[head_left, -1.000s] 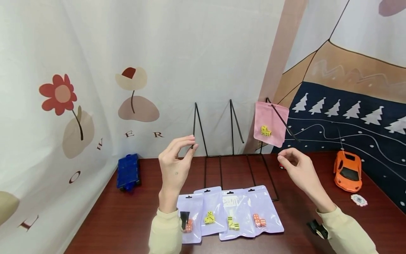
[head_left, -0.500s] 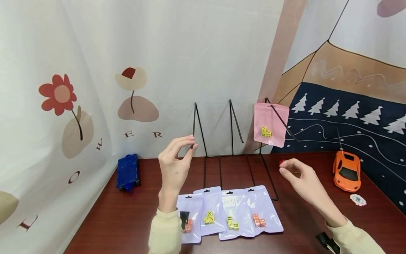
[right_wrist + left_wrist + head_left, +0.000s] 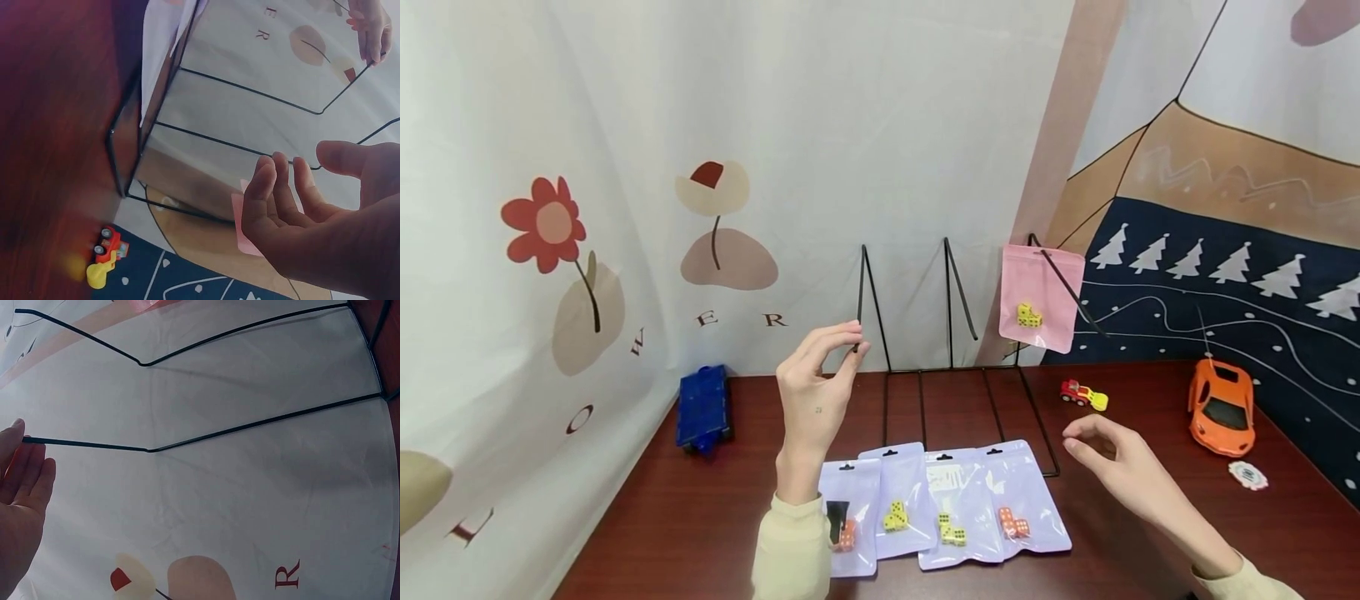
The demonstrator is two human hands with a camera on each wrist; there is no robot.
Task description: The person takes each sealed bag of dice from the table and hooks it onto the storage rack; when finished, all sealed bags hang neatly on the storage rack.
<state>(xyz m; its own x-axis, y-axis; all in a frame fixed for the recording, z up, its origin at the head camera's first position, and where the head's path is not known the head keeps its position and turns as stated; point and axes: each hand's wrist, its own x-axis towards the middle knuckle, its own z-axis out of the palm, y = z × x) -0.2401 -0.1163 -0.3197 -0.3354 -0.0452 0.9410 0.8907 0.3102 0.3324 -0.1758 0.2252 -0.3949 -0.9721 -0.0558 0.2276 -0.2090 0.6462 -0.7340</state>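
My left hand pinches the tip of the left prong of a black wire rack, thumb on one side and fingers on the other, as the left wrist view also shows. My right hand hovers over the table to the right of the rack, fingers loosely curved and holding nothing. On the rack's right prong hangs a pink zip bag with yellow dice inside. Below, several lilac zip bags lie overlapping in a row at the rack's base, with yellow or orange dice in them.
A red and yellow toy vehicle stands right of the rack. Farther right are an orange toy car and a poker chip. A blue toy sits at the left. Printed cloth hangs behind the table.
My right hand has drawn down and back from near the hanging pink bag, uncovering the red and yellow toy. My left hand has kept its pinch on the prong.
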